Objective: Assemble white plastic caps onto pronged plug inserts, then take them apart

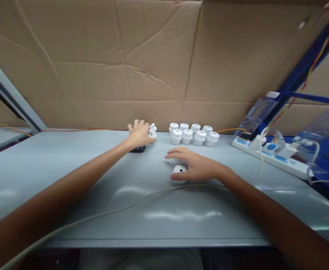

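Note:
At the back of the table, my left hand reaches over a dark, flat object with buttons. Its fingers are apart, and its thumb extends beside small white round parts, partly hidden by the hand. Closer to me, my right hand curves around two white round housings. The thumb lies across the front of the nearer housing, which has a small dark hole on top. Its fingers reach behind the farther housing, mostly covered by the hand.
Several white housings stand in two rows by the cardboard wall. A pale cable crosses the grey table under my right forearm. At the right are a white power strip with plugs and a clear bottle.

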The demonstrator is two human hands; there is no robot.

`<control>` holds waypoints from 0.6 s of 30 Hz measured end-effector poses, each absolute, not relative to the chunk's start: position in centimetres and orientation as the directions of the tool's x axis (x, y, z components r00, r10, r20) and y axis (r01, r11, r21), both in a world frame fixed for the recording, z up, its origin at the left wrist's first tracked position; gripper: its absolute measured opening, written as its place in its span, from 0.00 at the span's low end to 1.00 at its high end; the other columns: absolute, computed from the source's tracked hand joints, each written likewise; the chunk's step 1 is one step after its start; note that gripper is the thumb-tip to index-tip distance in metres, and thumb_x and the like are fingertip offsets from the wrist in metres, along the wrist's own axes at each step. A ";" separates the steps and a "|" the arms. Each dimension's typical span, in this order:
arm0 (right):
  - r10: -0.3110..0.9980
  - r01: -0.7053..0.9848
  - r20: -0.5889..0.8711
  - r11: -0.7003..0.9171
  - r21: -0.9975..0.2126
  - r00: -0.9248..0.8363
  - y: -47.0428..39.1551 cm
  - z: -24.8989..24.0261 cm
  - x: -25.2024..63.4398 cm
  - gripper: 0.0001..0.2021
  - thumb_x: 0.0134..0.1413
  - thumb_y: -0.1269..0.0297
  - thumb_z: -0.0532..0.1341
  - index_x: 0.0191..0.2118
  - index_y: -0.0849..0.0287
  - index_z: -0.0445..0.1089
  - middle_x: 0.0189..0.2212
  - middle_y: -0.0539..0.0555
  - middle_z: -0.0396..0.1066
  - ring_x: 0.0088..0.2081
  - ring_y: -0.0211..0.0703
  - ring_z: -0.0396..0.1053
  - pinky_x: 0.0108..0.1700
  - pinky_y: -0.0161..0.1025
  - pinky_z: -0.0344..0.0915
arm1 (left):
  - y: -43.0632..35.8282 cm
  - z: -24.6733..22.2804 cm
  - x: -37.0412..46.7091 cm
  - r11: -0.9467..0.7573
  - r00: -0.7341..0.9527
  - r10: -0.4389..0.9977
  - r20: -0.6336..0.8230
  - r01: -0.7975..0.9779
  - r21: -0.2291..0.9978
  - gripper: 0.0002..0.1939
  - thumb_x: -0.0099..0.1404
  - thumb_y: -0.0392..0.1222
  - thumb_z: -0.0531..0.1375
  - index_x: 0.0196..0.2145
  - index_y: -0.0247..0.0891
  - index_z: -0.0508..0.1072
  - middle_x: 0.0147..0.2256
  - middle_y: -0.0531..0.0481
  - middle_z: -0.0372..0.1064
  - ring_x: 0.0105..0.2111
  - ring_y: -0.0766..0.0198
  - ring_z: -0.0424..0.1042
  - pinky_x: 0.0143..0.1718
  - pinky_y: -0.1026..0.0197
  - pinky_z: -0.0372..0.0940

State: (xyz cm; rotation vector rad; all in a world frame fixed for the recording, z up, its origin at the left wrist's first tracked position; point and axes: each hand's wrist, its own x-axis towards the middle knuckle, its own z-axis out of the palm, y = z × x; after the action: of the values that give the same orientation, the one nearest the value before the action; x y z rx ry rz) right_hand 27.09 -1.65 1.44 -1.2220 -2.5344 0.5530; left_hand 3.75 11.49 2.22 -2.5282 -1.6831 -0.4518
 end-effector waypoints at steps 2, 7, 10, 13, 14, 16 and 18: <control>0.781 0.674 0.089 0.585 -0.451 -0.619 -1.5 1.6 27.2 0.31 0.57 0.48 0.68 0.62 0.57 0.71 0.64 0.62 0.68 0.65 0.59 0.64 0.68 0.56 0.59 | 11.6 2.2 3.8 -0.377 0.346 0.897 0.275 0.924 0.068 0.22 0.60 0.52 0.64 0.48 0.35 0.73 0.56 0.32 0.67 0.61 0.32 0.60 0.57 0.37 0.58; 0.788 0.674 0.104 0.579 -0.459 -0.607 -1.2 2.1 27.8 0.25 0.56 0.54 0.68 0.58 0.57 0.74 0.57 0.61 0.74 0.59 0.58 0.70 0.63 0.55 0.64 | 11.1 2.5 5.0 -0.433 0.393 0.847 0.358 0.901 0.035 0.27 0.60 0.49 0.64 0.54 0.35 0.70 0.58 0.32 0.66 0.61 0.35 0.60 0.56 0.40 0.59; 0.799 0.680 0.096 0.562 -0.471 -0.594 -1.1 2.1 28.1 0.24 0.54 0.58 0.69 0.57 0.55 0.75 0.57 0.59 0.75 0.57 0.56 0.72 0.62 0.53 0.66 | 10.3 2.6 6.8 -0.550 0.496 0.784 0.372 0.834 0.048 0.23 0.63 0.50 0.63 0.52 0.37 0.71 0.57 0.35 0.68 0.60 0.38 0.61 0.58 0.41 0.58; 0.797 0.674 0.131 0.575 -0.464 -0.590 -0.9 1.9 28.1 0.24 0.53 0.60 0.70 0.56 0.53 0.75 0.56 0.57 0.76 0.56 0.56 0.73 0.60 0.53 0.67 | 9.8 2.3 9.2 -0.624 0.570 0.763 0.306 0.773 0.115 0.25 0.64 0.54 0.62 0.53 0.36 0.70 0.57 0.34 0.69 0.60 0.39 0.63 0.59 0.41 0.57; 0.791 0.665 0.158 0.588 -0.460 -0.590 -0.9 1.8 28.1 0.23 0.53 0.60 0.70 0.56 0.53 0.76 0.56 0.57 0.77 0.56 0.56 0.74 0.59 0.53 0.68 | 9.8 2.1 10.0 -0.628 0.577 0.768 0.280 0.765 0.146 0.27 0.64 0.55 0.63 0.54 0.35 0.69 0.56 0.33 0.70 0.59 0.38 0.65 0.60 0.41 0.57; 0.788 0.644 0.266 0.609 -0.462 -0.555 -0.6 1.5 28.1 0.19 0.55 0.60 0.69 0.52 0.54 0.76 0.54 0.58 0.78 0.55 0.56 0.74 0.58 0.53 0.68 | 10.1 1.8 11.2 -0.618 0.573 0.782 0.244 0.762 0.192 0.31 0.63 0.57 0.63 0.56 0.34 0.68 0.52 0.32 0.73 0.57 0.37 0.68 0.59 0.40 0.57; 0.794 0.637 0.412 0.606 -0.477 -0.447 -0.1 1.2 28.1 0.14 0.56 0.60 0.68 0.48 0.55 0.77 0.50 0.58 0.80 0.51 0.55 0.76 0.56 0.53 0.69 | 10.3 1.5 11.9 -0.605 0.561 0.794 0.234 0.767 0.214 0.31 0.63 0.57 0.63 0.56 0.33 0.68 0.48 0.32 0.75 0.54 0.36 0.71 0.58 0.40 0.57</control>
State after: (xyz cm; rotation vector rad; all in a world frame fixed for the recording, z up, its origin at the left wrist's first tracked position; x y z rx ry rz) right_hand 28.10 -0.13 1.23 -1.1239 -2.2224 0.3358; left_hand 11.95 10.34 1.53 -2.8526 -1.4300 -0.4996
